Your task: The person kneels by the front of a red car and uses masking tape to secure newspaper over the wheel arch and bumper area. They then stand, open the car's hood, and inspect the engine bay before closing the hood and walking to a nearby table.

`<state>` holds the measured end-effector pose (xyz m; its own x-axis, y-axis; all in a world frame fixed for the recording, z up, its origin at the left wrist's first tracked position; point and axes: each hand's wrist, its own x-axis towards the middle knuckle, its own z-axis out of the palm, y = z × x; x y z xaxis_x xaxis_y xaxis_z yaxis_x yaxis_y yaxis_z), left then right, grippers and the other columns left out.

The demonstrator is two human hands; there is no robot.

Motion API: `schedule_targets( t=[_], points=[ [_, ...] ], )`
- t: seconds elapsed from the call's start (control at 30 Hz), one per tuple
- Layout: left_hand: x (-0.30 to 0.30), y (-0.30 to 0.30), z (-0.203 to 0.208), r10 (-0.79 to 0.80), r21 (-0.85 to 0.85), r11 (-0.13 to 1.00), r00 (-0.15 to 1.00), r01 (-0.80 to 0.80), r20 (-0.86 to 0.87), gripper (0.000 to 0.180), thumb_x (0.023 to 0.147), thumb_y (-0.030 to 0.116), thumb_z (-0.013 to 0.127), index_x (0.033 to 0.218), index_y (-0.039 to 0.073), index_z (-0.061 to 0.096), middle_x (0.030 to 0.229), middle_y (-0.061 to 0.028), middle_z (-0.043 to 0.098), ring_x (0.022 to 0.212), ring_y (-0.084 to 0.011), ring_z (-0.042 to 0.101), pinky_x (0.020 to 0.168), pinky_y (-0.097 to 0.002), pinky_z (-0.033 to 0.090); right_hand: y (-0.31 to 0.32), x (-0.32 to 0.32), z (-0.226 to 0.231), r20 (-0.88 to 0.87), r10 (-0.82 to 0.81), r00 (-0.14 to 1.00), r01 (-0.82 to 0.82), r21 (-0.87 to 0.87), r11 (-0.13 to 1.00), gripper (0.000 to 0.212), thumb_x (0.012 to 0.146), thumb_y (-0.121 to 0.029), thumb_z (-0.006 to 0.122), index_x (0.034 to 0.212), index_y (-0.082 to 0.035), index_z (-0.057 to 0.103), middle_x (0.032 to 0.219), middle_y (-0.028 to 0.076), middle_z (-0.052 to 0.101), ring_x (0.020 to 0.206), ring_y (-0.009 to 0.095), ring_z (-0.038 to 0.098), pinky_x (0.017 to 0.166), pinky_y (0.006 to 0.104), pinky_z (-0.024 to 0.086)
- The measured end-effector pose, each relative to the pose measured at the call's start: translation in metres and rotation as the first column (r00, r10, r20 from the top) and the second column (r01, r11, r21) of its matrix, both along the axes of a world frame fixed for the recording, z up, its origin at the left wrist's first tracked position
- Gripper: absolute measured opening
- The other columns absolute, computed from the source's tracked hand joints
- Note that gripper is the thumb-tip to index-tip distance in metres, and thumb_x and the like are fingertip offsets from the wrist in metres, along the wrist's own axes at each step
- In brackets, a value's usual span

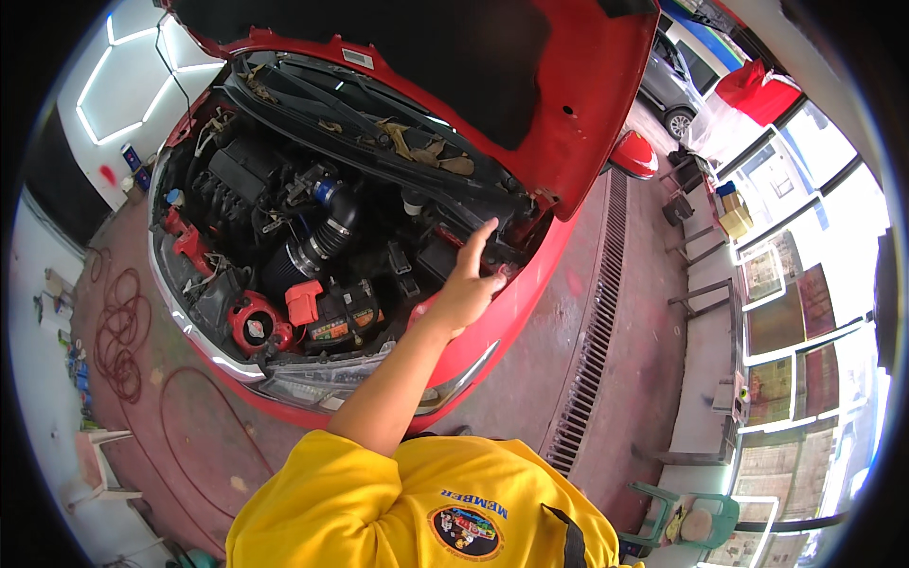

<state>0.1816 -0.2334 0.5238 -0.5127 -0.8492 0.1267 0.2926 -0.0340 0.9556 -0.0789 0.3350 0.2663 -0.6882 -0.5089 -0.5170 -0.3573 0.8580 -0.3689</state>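
My left hand (466, 290) reaches out over the front right corner of a red car's engine bay, close to the inner edge of the red fender (540, 293). One finger points away toward the windshield and the thumb stands apart from it. Nothing shows in the hand; its other fingers are partly hidden. Whether it touches the car I cannot tell. Left of my forearm sits the car battery (346, 312) with a red terminal cover (303, 303). Beyond it a black ribbed intake hose (333, 237) runs to a dark air filter (280, 269). My right hand is out of the picture.
The red hood (578, 114) stands raised. Dry leaves (426, 151) lie along the windshield cowl. A floor drain grate (592, 331) runs right of the car. A red hose (123, 331) lies coiled at left. A green chair (705, 521) stands at lower right.
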Motion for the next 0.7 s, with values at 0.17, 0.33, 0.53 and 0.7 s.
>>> schedule_targets(
  t=[0.17, 0.33, 0.53, 0.7],
  points=[
    [-0.087, -0.022, -0.030, -0.062, 0.053, 0.997, 0.986, 0.054, 0.155, 0.089, 0.092, 0.008, 0.069, 0.169, 0.002, 0.025, 0.171, -0.0277, 0.031, 0.161, -0.0332, 0.031, 0.129, -0.0429, 0.028, -0.004, 0.018, 0.011, 0.078, -0.149, 0.986, 0.148, 0.015, 0.989, 0.038, 0.093, -0.030, 0.076, 0.119, -0.002, 0.077, 0.098, 0.020, 0.079, 0.091, 0.029, 0.077, 0.080, 0.0416, 0.059],
    [-0.181, -0.054, -0.025, -0.145, 0.070, 0.986, 0.983, 0.154, -0.111, 0.086, 0.079, 0.007, 0.066, 0.160, -0.004, 0.040, 0.155, -0.0194, 0.054, 0.143, -0.0231, 0.051, 0.123, -0.0391, 0.033, -0.008, 0.025, 0.012, 0.144, -0.276, 0.950, 0.278, 0.010, 0.961, 0.035, 0.094, -0.028, 0.075, 0.118, -0.002, 0.076, 0.095, 0.018, 0.078, 0.086, 0.028, 0.075, 0.076, 0.0410, 0.058],
    [-0.233, -0.087, -0.055, -0.193, 0.243, 0.954, 0.980, 0.178, 0.039, 0.047, 0.072, 0.008, 0.067, 0.118, -0.001, 0.057, 0.108, -0.0116, 0.063, 0.101, -0.0207, 0.057, 0.092, -0.0390, 0.048, 0.009, 0.015, -0.003, 0.209, -0.424, 0.881, 0.428, 0.025, 0.903, 0.032, 0.095, -0.025, 0.075, 0.117, -0.002, 0.075, 0.093, 0.016, 0.078, 0.081, 0.026, 0.073, 0.071, 0.0404, 0.057],
    [-0.257, -0.080, -0.058, -0.026, 0.364, 0.931, 0.996, -0.007, 0.087, 0.049, 0.070, 0.002, 0.066, 0.119, 0.000, 0.062, 0.108, -0.0133, 0.064, 0.095, -0.0267, 0.061, 0.076, -0.0507, 0.054, 0.033, -0.002, -0.019, 0.249, -0.515, 0.820, 0.522, 0.045, 0.852, 0.029, 0.095, -0.023, 0.075, 0.116, -0.002, 0.075, 0.091, 0.014, 0.077, 0.076, 0.025, 0.072, 0.068, 0.0398, 0.057]
  ],
)
